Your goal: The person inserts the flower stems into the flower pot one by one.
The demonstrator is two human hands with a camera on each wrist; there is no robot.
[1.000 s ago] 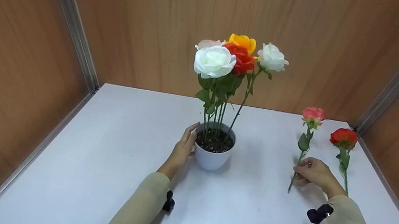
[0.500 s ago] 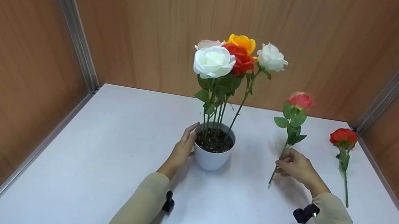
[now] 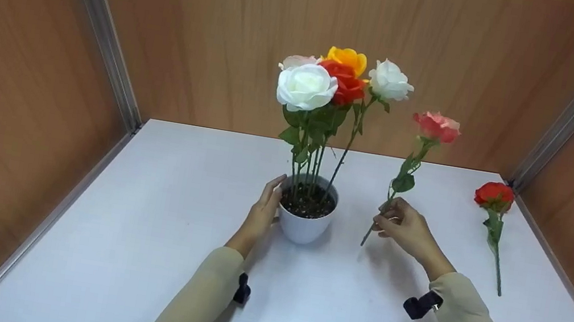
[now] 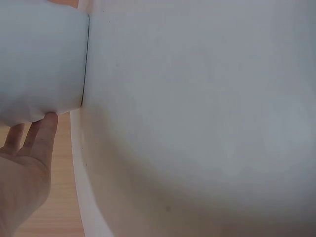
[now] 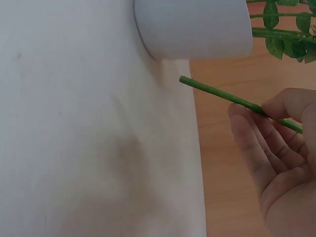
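A white flower pot (image 3: 304, 229) filled with dark soil stands mid-table, holding several upright roses: white (image 3: 306, 88), red (image 3: 346, 85), yellow (image 3: 348, 59), pale pink and a second white one (image 3: 390, 80) leaning right. My left hand (image 3: 258, 217) rests against the pot's left side with its fingers straight; the left wrist view shows the fingertips (image 4: 50, 117) touching the wall. To the right of the pot, my right hand (image 3: 407, 229) pinches the lower stem of a pink rose (image 3: 436, 127) between thumb and fingers. In the right wrist view the bare stem end (image 5: 207, 89) points toward the pot, apart from it.
A red rose (image 3: 494, 197) with a green stem lies on the white table (image 3: 151, 220) at the right. Wooden panels (image 3: 215, 34) with metal corner strips enclose the back and both sides.
My right hand has lifted the pink rose off the table and carried it left toward the pot, its bloom now higher. The left hand stays on the pot.
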